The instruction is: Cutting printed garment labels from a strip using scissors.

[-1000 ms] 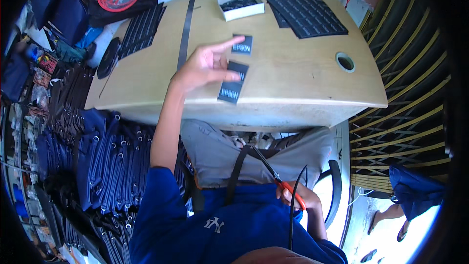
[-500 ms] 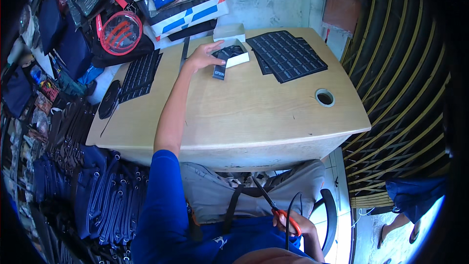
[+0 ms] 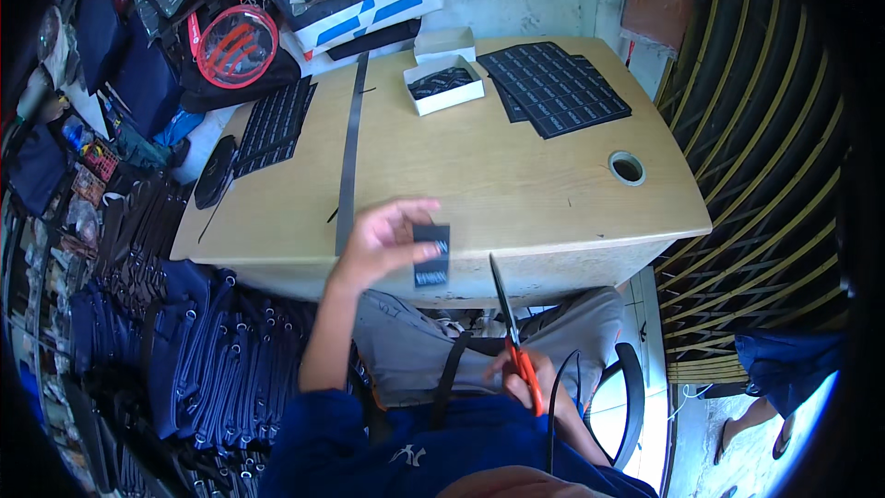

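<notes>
While half-curled left hand (image 3: 383, 244) pinches dark label (image 3: 430, 269) by counter's (image 3: 535, 175) near edge, right hand (image 3: 542, 371) grips scissors (image 3: 513, 341); open room toward box (image 3: 452, 103).

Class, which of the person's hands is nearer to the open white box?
Left. The left hand is at the table's front edge, short of the box; the right hand is farther back, above the lap.

A hand could pass over the middle of the tabletop (image 3: 516, 184), between the flat grey strip (image 3: 349, 157) and the round ring (image 3: 615, 174). Toward the back, the white box (image 3: 452, 100) and dark sheets (image 3: 562, 88) obstruct; at the front, the scissors (image 3: 509, 314) point toward the tabletop's edge, right of the left hand (image 3: 378, 244).
</notes>
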`<action>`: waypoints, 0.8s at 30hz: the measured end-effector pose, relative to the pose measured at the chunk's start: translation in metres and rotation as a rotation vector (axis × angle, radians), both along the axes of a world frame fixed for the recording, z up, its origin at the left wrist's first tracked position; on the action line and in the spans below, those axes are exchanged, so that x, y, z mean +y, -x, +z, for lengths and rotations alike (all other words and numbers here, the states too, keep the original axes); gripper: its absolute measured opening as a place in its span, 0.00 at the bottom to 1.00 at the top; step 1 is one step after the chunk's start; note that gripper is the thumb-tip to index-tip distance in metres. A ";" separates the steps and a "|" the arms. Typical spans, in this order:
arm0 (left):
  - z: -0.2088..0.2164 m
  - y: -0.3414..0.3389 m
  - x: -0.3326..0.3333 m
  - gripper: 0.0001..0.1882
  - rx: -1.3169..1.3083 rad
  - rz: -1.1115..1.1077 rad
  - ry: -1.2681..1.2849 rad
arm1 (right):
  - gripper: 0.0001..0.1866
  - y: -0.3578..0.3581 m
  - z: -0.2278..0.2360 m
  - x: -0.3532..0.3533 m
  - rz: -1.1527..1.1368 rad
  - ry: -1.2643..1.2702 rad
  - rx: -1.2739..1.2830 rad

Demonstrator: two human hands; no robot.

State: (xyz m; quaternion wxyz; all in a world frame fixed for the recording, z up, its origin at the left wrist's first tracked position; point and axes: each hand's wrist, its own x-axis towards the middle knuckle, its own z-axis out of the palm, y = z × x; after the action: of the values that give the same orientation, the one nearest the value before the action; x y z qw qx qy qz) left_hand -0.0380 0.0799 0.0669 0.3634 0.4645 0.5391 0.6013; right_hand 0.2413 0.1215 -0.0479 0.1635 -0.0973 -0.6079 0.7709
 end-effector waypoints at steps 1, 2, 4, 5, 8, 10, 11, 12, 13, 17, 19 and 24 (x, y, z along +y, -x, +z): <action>-0.007 -0.013 -0.006 0.27 -0.036 -0.011 0.004 | 0.18 0.009 0.004 -0.003 -0.109 -0.041 0.044; -0.013 -0.024 -0.016 0.25 -0.065 -0.008 0.008 | 0.15 0.018 0.008 -0.006 -0.204 -0.081 0.096; -0.031 -0.035 -0.032 0.22 -0.121 -0.038 -0.005 | 0.12 0.035 0.011 -0.011 -0.252 -0.029 0.205; -0.036 -0.044 -0.036 0.22 -0.145 -0.033 -0.020 | 0.13 0.038 0.014 -0.013 -0.266 -0.034 0.181; -0.042 -0.058 -0.048 0.22 -0.187 -0.021 0.004 | 0.12 0.053 0.028 -0.022 -0.417 0.027 0.256; -0.050 -0.060 -0.054 0.21 -0.157 -0.007 0.032 | 0.13 0.055 0.031 -0.020 -0.402 -0.095 0.221; -0.051 -0.061 -0.054 0.21 -0.152 0.002 0.006 | 0.12 0.056 0.040 -0.021 -0.420 -0.124 0.165; -0.050 -0.063 -0.056 0.21 -0.146 0.011 -0.019 | 0.11 0.056 0.043 -0.023 -0.416 -0.090 0.166; -0.049 -0.065 -0.055 0.21 -0.163 0.014 -0.007 | 0.11 0.060 0.041 -0.023 -0.418 -0.035 0.191; -0.044 -0.080 -0.058 0.29 -0.250 0.119 -0.124 | 0.12 0.065 0.043 -0.025 -0.494 -0.026 0.254; -0.051 -0.086 -0.064 0.38 -0.240 0.188 -0.213 | 0.12 0.065 0.044 -0.025 -0.515 -0.032 0.235; -0.060 -0.096 -0.081 0.34 -0.098 0.183 -0.229 | 0.12 0.063 0.043 -0.028 -0.512 -0.021 0.241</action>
State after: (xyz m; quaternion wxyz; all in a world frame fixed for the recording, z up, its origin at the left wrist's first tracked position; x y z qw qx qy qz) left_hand 0.0576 -0.0010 0.0067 0.2776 0.4221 0.4885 0.7114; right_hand 0.1780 0.0939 -0.0045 0.4249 -0.1534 -0.5478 0.7042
